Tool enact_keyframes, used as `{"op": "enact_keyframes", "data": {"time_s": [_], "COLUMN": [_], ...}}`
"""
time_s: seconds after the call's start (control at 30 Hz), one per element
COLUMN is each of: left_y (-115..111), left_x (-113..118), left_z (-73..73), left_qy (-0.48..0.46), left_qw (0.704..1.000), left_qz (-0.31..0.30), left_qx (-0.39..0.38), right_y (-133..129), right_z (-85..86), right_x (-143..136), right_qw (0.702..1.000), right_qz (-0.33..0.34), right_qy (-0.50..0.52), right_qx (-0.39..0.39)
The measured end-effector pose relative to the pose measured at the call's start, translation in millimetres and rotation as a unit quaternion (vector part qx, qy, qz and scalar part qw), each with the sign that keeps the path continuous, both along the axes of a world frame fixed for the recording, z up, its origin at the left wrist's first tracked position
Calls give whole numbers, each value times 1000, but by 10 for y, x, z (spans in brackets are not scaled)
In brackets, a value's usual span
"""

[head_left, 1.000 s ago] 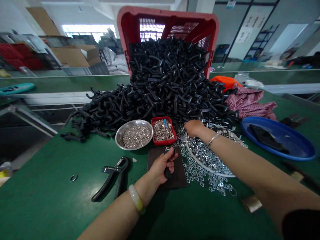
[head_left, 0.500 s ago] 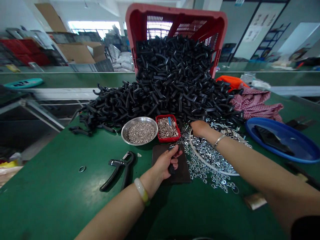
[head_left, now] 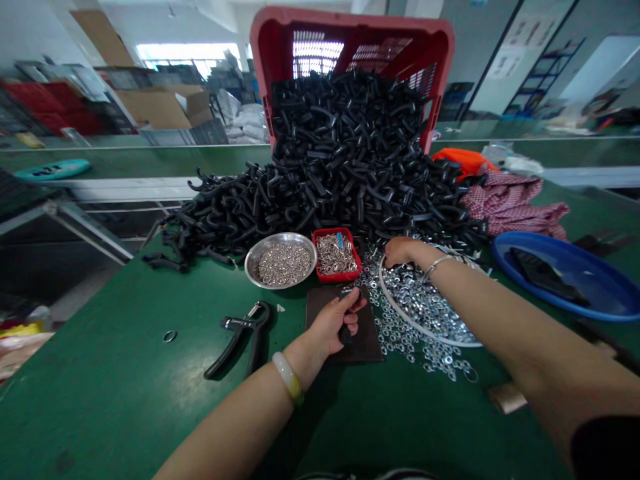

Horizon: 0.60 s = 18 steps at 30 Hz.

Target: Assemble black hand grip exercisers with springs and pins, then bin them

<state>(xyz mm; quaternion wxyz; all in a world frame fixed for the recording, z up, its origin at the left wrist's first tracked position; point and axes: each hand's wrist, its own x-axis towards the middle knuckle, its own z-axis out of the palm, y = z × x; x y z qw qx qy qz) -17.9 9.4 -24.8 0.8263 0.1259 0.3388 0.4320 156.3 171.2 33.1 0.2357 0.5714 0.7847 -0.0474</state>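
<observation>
My left hand (head_left: 336, 325) is wrapped around a black plastic handle (head_left: 345, 335), thumb on top, above a dark square plate (head_left: 371, 341). At the far left rim of a round white tray (head_left: 395, 311), my right hand (head_left: 399, 251) reaches down with its fingers bunched; the fingertips are hidden. Shiny metal nuts (head_left: 425, 307) fill that tray and spill over its near edge. Left of my left hand lies a hand grip strengthener (head_left: 243, 337) with two black handles and a spring.
A metal bowl (head_left: 253, 272) and a red box (head_left: 345, 275) hold small metal parts. Behind them, black handles (head_left: 350, 167) pour from a tipped red crate (head_left: 353, 20). A blue tray (head_left: 613, 293) with a dark flat object sits right. One metal ring (head_left: 169, 336) lies left.
My right hand has shifted very slightly at the tray's far rim. My left hand keeps its hold on the handle. The whole view has moved a little.
</observation>
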Motion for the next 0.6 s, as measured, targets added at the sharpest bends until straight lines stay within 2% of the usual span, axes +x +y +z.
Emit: {"op": "enact_keyframes", "data": {"time_s": [0.13, 0.2, 0.27, 0.33, 0.4, 0.47, 0.5, 0.53, 0.6], "left_y": [-3, 0, 9, 20, 25, 16, 5, -9, -45], "left_x": [-8, -20, -34, -46, -54, -61, -67, -75, -101], "left_z": [7, 14, 18, 17, 18, 23, 27, 30, 31], "left_qy": [-16, -27, -44, -67, -93, -113, -121, -127, -132], "left_qw": [1000, 1000, 999, 997, 995, 992, 991, 991, 990], "left_qz": [-5, -8, -12, -17, -18, -22, -26, -30, -42], "left_qx": [2, -6, -19, -31, -39, -41, -40, -39, -31], "right_y": [-233, -390, -594, -852, -1133, -1379, -1474, -1548, -1644], "right_z": [139, 199, 228, 209, 137, 34, -15, -54, -90], "right_x": [176, 263, 302, 268, 164, 25, -42, -103, -192], "right_qw": [996, 989, 972, 935, 883, 831, 814, 804, 803], "right_qz": [41, 40, 9, -26, -39, -33, -27, -18, 8], "right_qy": [34, 50, 108, 230, 384, 512, 550, 573, 577], "right_qx": [67, 132, 209, 268, 266, 214, 184, 160, 151]}}
